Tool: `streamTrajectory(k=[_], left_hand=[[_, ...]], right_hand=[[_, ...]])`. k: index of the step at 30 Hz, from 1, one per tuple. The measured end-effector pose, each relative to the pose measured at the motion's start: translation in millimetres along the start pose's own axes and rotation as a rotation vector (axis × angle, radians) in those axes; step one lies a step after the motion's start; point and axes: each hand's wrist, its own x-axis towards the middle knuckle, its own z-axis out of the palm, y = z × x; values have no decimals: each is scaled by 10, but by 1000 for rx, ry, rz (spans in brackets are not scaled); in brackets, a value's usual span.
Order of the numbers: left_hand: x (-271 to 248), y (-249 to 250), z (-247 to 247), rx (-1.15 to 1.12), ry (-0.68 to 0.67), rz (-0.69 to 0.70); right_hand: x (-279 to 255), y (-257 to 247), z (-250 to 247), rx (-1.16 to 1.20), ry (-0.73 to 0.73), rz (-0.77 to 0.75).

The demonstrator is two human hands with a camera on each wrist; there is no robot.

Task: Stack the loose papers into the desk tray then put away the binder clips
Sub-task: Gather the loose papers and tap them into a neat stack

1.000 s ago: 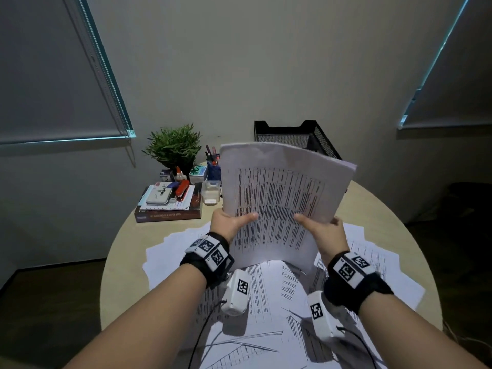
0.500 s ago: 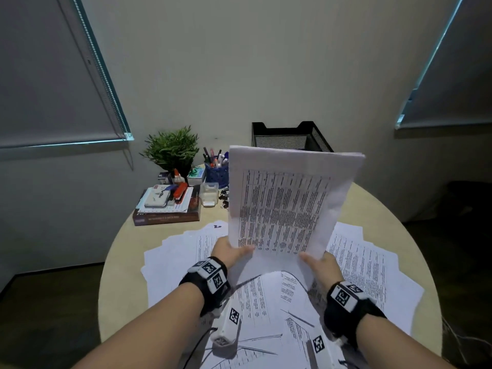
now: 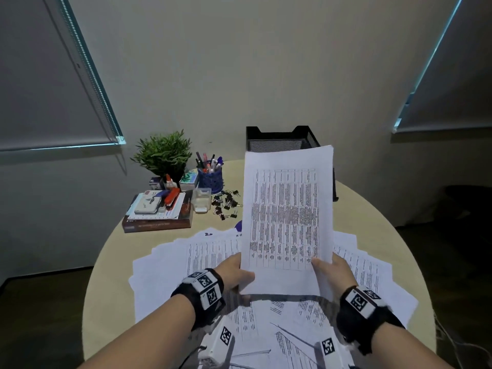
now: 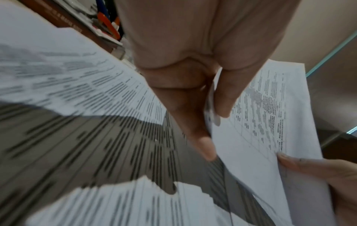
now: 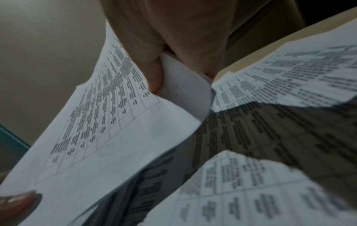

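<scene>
I hold a stack of printed papers (image 3: 287, 219) upright above the round table. My left hand (image 3: 235, 272) pinches its lower left edge, thumb in front, and my right hand (image 3: 330, 270) grips the lower right edge. The left wrist view shows the stack (image 4: 266, 122) between thumb and fingers (image 4: 204, 146); the right wrist view shows the stack (image 5: 108, 122) the same way. More loose papers (image 3: 191, 265) lie spread over the table. The black mesh desk tray (image 3: 279, 141) stands at the back, partly hidden by the stack. Binder clips (image 3: 226, 203) lie in a pile left of the stack.
A blue pen cup (image 3: 210, 177), a potted plant (image 3: 163, 153), a clear box (image 3: 201, 201) and a book pile with a stapler (image 3: 159, 209) crowd the back left. The table edge (image 3: 378, 217) curves round on the right; a wall stands close behind.
The stack has turned from a tilted, wider pose to standing upright and narrow, and both hands have come lower and nearer to me. The binder clips behind it have come into view.
</scene>
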Motion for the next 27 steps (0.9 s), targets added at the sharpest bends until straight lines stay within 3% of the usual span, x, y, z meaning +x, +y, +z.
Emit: streamTrajectory(k=[5,11,20,27], left_hand=[[-113,-413,214,-214,-163,-155],[-180,-768,317,-265,-287,-186],[-304,-893,321,-311,-409,-204],[-131,-624,233,-394,-167,-176]], right_hand=[[-95,299,-149,-148,-84,28],[-282,592,-196,23,-143,157],[-385,842,-259,-145,-159,257],[-125,508,-284,44,-163,218]])
